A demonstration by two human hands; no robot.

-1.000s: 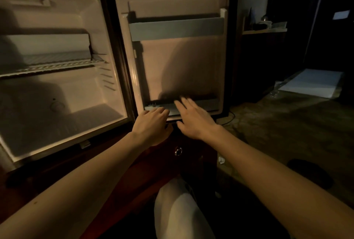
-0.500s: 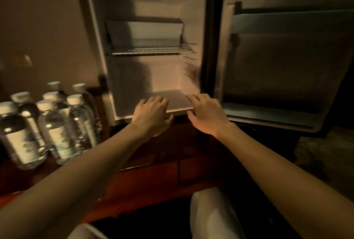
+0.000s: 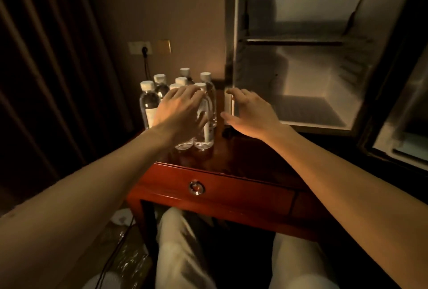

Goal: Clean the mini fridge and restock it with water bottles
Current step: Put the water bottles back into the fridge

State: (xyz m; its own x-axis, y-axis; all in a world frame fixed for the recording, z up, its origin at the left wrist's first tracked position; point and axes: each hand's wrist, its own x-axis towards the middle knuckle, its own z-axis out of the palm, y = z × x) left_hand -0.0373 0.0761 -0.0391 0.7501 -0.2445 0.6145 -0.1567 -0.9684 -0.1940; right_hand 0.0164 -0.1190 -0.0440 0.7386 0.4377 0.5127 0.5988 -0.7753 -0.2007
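Several clear water bottles (image 3: 148,103) with white caps stand in a cluster on the red wooden table (image 3: 243,149), left of the mini fridge (image 3: 301,107). The fridge is open and its white inside is bare, with a wire shelf (image 3: 294,40) halfway up. My left hand (image 3: 178,110) reaches over the front bottles with fingers spread, covering two of them; no grip shows. My right hand (image 3: 250,114) hovers open with spread fingers between the bottles and the fridge's left front edge.
The fridge door (image 3: 407,126) hangs open at the far right. The table has a drawer with a ring pull (image 3: 196,187). A wall socket (image 3: 141,48) with a plugged cable sits behind the bottles, a dark curtain (image 3: 46,80) hangs left, and my knees are under the table.
The view swung left from the fridge door to the bottles. Both hands moved left from the fridge's front edge; my left hand now covers the front bottles.
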